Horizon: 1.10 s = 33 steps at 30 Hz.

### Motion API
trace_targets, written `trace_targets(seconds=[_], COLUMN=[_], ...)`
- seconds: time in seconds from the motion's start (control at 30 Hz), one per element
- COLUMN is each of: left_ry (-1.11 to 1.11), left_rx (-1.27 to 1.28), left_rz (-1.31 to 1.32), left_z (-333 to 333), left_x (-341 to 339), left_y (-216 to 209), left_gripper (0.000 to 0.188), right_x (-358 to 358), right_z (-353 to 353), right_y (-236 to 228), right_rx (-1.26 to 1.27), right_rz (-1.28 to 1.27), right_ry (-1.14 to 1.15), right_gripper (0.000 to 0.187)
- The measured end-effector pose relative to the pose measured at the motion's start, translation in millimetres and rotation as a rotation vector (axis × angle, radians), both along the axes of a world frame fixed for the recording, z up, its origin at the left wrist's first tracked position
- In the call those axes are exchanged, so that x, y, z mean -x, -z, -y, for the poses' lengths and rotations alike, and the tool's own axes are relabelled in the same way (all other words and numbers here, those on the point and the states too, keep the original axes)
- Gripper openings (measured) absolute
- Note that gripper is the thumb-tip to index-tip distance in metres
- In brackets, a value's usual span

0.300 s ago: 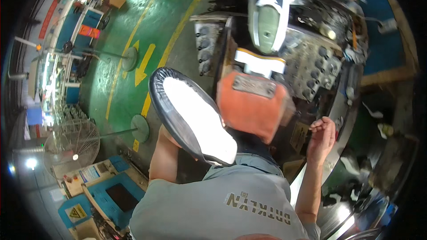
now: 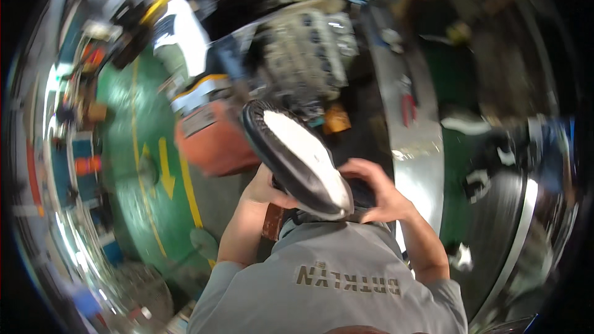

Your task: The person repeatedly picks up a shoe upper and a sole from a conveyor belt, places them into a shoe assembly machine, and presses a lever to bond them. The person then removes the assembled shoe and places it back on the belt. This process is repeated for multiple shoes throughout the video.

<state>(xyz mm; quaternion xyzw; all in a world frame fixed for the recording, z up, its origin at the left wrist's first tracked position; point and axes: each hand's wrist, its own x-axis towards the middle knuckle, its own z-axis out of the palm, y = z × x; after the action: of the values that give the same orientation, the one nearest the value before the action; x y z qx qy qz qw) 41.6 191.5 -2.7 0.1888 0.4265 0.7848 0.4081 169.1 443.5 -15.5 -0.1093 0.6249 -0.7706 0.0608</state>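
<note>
A black shoe upper (image 2: 265,141), pulled tight over a form, is held at a slant in front of my body. Its white underside (image 2: 303,145) faces up, and the gathered black edge shows at the toe. My left hand (image 2: 265,188) grips the upper from its left side, the thumb pressing near the heel end. On the other side, my right hand (image 2: 383,193) curves beside the heel end, thumb and fingers spread apart. Whether its fingertips touch the upper cannot be told. Part of both hands' fingers is hidden behind the shoe.
An orange-red machine cover (image 2: 213,139) stands ahead to the left, below a blurred pale shoe (image 2: 189,37). Beyond lies a grimy metal block (image 2: 300,55). Red-handled pliers (image 2: 408,106) rest on the metal ledge (image 2: 421,167) at right. A green floor (image 2: 124,167) spreads left.
My view has swung to the right, so the machine cover now sits farther left. My right hand has come in from the right to the shoe's heel end. The left hand keeps its hold.
</note>
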Motion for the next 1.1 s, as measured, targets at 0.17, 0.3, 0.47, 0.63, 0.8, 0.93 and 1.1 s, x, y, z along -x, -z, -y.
trace_targets(seconds=[0.17, 0.3, 0.47, 0.63, 0.8, 0.93, 1.1], left_ry=[0.103, 0.356, 0.591, 0.653, 0.637, 0.582, 0.617], left_rx=[0.304, 0.303, 0.407, 0.471, 0.558, 0.614, 0.608], left_rz=[0.172, -0.056, -0.210, -0.195, -0.237, -0.226, -0.238], left_z=[-141.7, -219.4, -259.5, -277.6, -288.9, -304.9, -330.8], left_x=[-50.4, -94.8, -137.4, -168.2, -175.3, -177.5, -183.0], left_y=[0.6, 27.0, 57.1, 62.2, 67.8, 66.7, 71.8], left_gripper=[0.097, 0.071, 0.052, 0.044, 0.039, 0.037, 0.035], right_x=[-84.7, -181.5, -294.1, -405.2, -433.3, -378.6, -357.3], right_z=[-43.5, -75.4, -107.5, -186.5, -220.8, -213.4, -266.0], right_y=[6.8, 56.0, 91.4, 156.7, 208.9, 223.5, 239.0], right_rx=[-0.004, 0.317, 0.808, 1.076, 0.722, 0.803, -0.808], right_rz=[0.330, 0.551, 0.672, 0.369, 0.089, 0.570, 0.822], right_ry=[0.347, 0.651, 1.365, 1.803, 2.163, 1.904, 1.882], right_gripper=[0.099, 0.081, 0.069, 0.042, 0.042, 0.047, 0.053])
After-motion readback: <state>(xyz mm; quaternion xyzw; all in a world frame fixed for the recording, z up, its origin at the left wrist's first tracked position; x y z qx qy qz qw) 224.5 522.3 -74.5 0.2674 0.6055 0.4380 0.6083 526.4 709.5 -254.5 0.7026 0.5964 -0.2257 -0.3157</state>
